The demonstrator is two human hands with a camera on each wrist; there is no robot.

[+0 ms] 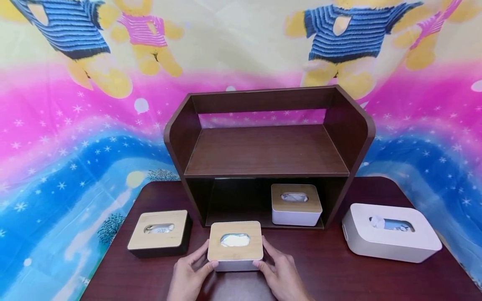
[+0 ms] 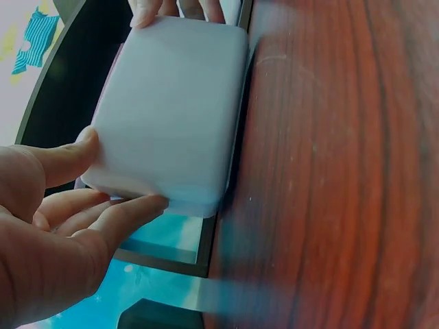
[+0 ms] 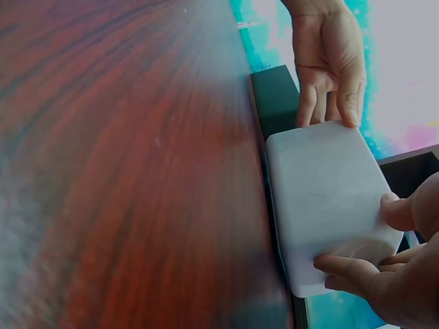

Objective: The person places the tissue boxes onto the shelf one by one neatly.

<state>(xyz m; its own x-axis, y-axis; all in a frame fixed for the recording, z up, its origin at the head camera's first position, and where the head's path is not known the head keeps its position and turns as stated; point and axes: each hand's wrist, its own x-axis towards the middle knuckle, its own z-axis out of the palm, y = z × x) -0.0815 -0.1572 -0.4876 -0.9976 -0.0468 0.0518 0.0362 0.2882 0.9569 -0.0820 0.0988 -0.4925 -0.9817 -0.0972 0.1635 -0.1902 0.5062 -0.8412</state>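
Observation:
A tissue box [image 1: 235, 253] with a light wooden lid and white sides is in front of the shelf, between my two hands. My left hand [image 1: 190, 274] grips its left end, thumb at the near corner and fingers along the side. At the opposite end my right hand [image 1: 282, 274] holds it in the same way. Both wrist views show the box's smooth pale side [image 2: 168, 110] with fingers at each end. White tissue shows in the lid's oval slot. Whether the box touches the table or is slightly raised, I cannot tell.
A dark brown two-tier shelf [image 1: 267, 150] stands behind. In its lower tier, at the right, sits another wood-lidded white tissue box [image 1: 278, 216]. A black-sided tissue box [image 1: 160, 251] lies left on the table [image 1: 331, 276], a larger white one [image 1: 391, 246] right.

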